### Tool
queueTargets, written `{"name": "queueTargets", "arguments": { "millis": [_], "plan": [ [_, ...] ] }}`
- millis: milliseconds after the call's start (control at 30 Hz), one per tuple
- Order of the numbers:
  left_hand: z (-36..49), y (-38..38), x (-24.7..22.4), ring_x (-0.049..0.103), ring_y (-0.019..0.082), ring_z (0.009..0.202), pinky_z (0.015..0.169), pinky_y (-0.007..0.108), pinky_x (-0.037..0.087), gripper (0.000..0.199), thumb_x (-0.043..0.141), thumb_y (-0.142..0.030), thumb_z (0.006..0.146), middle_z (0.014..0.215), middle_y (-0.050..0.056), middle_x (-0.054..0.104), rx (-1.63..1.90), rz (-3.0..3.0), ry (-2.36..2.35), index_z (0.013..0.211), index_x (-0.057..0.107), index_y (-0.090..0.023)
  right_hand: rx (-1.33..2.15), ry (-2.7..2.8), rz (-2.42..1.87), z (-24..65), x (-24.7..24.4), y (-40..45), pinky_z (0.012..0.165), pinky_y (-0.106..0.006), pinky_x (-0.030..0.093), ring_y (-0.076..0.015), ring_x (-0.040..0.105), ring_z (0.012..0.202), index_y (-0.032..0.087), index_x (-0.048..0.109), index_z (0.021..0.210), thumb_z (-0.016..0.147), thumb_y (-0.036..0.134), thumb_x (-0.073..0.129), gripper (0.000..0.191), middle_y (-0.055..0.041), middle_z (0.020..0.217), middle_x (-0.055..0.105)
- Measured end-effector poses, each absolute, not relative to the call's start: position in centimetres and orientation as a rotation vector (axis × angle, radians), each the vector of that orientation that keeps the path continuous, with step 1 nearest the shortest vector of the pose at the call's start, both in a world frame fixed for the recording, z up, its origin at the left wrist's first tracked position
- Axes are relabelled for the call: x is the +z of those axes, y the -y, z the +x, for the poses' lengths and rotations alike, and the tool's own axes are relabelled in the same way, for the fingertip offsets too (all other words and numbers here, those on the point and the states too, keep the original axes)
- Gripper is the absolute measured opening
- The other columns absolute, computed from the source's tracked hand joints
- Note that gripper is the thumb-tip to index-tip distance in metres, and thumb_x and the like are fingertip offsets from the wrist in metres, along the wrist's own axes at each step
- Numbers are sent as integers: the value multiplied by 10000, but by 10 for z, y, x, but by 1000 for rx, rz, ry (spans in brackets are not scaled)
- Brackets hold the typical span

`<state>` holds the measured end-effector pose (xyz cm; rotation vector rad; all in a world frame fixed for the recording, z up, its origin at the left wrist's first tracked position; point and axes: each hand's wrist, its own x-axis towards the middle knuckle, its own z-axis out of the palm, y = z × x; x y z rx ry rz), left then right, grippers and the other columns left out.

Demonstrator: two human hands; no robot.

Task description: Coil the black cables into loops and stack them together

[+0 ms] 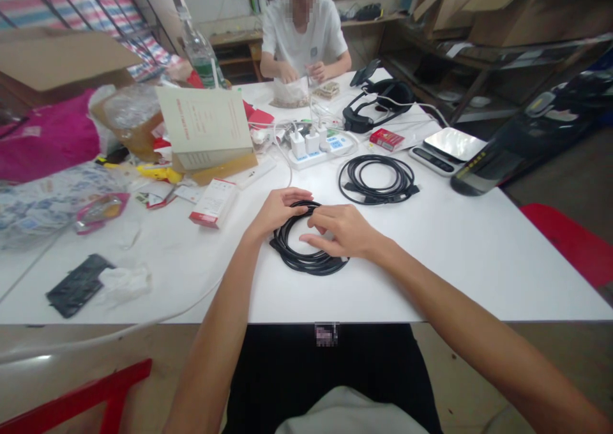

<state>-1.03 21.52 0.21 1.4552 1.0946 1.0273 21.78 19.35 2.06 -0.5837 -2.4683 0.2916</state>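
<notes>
A coiled black cable [306,267] lies on the white table in front of me, its loops forming a ring. My left hand [278,214] is at the ring's far left side, fingers behind the loops and thumb over them, closed on the cable. Across the ring's right side reaches my right hand [342,230]. Its fingers are bent and its thumb is stretched out apart from them, with nothing visible between. That hand hides part of the loops. Behind it and to the right rests a second coiled black cable [378,199], which neither hand touches.
Beyond the coils stand a power strip [309,161] with white plugs, a headset [357,121] and a small scale [438,161]. A dark bottle [479,172] is at the right. Left are a small box [214,203] and a black packet [79,285]. A person [304,44] sits opposite.
</notes>
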Motion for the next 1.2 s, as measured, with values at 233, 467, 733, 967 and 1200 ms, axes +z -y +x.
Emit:
{"name": "queueTargets", "arguments": {
  "millis": [233,467,733,967,1200],
  "plan": [
    [-10,-218,-7,755,331,1225,1182,541,528,457,922,-295,760,1259,157,811,1017,1468,-1044,1178,809,-147,263,2151,-924,225,9,-218,696,-285,367,-113,537,690,181,628,831,1127,478,461,451,-21,769,649],
    [-6,-212,0,742,331,1247,1208,530,501,489,926,-230,713,1269,151,808,949,1501,-971,1186,824,-160,103,2162,-1181,237,4,-238,941,-364,434,-250,619,1026,165,677,1127,1098,474,452,384,-127,1051,711],
    [7,-206,7,757,298,1177,1199,529,495,391,830,-148,719,1201,143,821,992,1515,-1007,1110,845,-154,-24,2282,-1655,259,5,-256,1029,-480,439,-387,539,1222,129,587,1347,1012,622,538,598,-239,1348,608],
    [13,-206,4,722,302,1246,1246,530,436,403,771,-134,741,1250,121,806,911,1534,-928,1135,846,-179,-40,2278,-1738,264,6,-259,1017,-464,464,-383,547,1228,120,575,1347,998,600,576,594,-238,1348,599],
    [17,-200,11,691,307,1312,1218,480,461,422,853,-306,839,1356,137,768,834,1520,-855,1241,812,-185,-54,2219,-1904,267,9,-259,1020,-491,461,-391,594,1177,60,593,1306,1028,651,501,659,-284,1299,637]
  ]
}}
